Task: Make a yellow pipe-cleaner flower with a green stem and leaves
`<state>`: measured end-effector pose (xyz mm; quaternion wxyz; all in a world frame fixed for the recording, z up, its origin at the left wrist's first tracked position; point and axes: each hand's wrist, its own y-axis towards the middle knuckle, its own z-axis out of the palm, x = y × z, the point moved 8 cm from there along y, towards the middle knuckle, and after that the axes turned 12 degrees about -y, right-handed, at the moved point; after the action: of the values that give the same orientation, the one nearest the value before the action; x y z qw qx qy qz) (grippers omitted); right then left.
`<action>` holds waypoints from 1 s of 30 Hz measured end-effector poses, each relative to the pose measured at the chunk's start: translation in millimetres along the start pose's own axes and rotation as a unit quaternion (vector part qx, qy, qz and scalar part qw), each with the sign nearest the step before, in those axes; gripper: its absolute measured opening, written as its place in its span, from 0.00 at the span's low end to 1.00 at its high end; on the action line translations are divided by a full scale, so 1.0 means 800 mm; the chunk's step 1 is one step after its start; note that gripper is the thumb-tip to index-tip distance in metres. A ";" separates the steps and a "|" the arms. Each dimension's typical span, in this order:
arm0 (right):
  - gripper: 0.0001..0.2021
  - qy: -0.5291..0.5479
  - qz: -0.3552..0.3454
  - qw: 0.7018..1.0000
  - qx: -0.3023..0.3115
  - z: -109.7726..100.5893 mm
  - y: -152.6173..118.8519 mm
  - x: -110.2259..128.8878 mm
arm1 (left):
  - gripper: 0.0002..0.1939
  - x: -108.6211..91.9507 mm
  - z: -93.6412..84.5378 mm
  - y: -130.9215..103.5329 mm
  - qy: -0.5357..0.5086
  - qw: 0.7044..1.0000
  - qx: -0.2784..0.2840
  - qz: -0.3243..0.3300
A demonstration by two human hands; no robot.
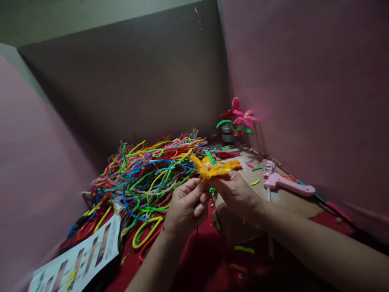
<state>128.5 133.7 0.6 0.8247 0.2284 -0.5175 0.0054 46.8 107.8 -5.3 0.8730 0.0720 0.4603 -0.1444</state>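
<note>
An orange pipe-cleaner flower (209,172) with a pale centre is held up in front of me, its petals spread sideways. Below the bloom, my left hand (190,198) pinches it at the base with curled fingers. My right hand (238,190) grips it from the right, its fingers under the petals and partly hidden. A bit of green (209,157) shows just behind the flower. To the right of my right hand lies a pink glue gun (288,184) with a clear glue stick pointing toward me.
A big tangle of coloured pipe cleaners (152,174) fills the left. Yellow-handled scissors (147,232) and a printed sheet (82,255) lie nearer. Cut scraps dot the cardboard (243,223) and red cloth (200,263). Pink flowers (244,117) stand in a small grey pot (227,133) at the back.
</note>
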 end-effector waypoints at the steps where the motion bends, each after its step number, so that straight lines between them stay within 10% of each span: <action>1: 0.08 0.016 0.000 1.000 0.003 0.000 0.001 0.000 | 0.07 0.002 0.002 0.000 -0.016 1.000 0.015 -0.017; 11: 0.07 0.040 0.033 0.998 0.034 0.006 0.000 -0.003 | 0.06 0.023 0.004 -0.002 -0.077 0.981 0.111 -0.137; 15: 0.06 0.036 0.029 0.999 -0.019 -0.006 0.003 -0.010 | 0.10 0.004 -0.006 0.007 0.128 0.991 0.027 0.018; 20: 0.09 -0.029 0.006 0.999 -0.039 -0.010 0.004 -0.007 | 0.07 -0.030 -0.005 -0.009 0.414 0.865 -0.106 0.262; 26: 0.11 -0.093 0.014 0.996 -0.008 -0.009 0.003 0.000 | 0.08 -0.040 -0.001 -0.018 0.477 0.824 -0.116 0.282; 30: 0.12 -0.099 0.000 0.995 -0.021 -0.011 0.003 0.005 | 0.09 -0.040 0.002 -0.018 0.436 0.852 -0.120 0.264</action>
<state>137.5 138.2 1.9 0.7743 0.2102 -0.5962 -0.0284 26.8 99.7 22.2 0.5898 0.1406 0.7712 0.1938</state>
